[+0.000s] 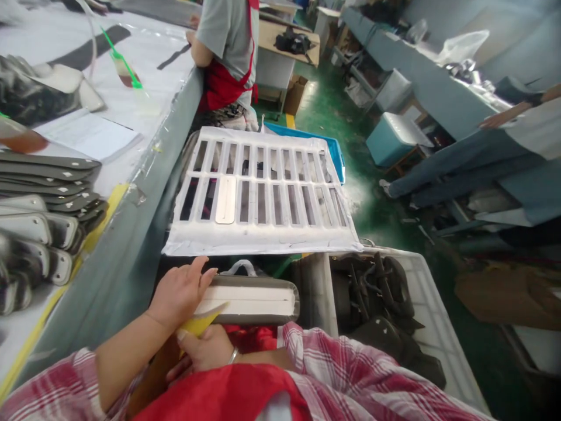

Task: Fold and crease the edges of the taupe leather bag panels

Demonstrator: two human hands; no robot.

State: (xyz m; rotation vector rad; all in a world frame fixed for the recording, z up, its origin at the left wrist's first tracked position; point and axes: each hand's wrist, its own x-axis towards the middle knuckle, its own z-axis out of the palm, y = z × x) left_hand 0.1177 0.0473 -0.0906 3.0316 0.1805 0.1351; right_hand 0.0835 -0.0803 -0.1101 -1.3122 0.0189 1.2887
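Observation:
A dark grey padded piece with a long white panel (254, 299) lies in front of me, a pale looped handle behind it. My left hand (179, 292) rests on its left end, fingers extended. Just below, my right hand (209, 348), with a bracelet at the wrist, is closed on a thin yellow pointed piece (200, 323), whose tip reaches over the white panel. Beyond my hands, a white slotted rack (263, 234) spans the space, with one cream strip (225, 200) lying across its left part.
Stacked grey straps (48, 175), an open notebook (90, 134) and green-tipped brushes (125, 70) lie on the left table. A translucent bin (438, 304) holds dark pieces at right. One person (230, 52) stands ahead; another's legs (442, 169) show at right.

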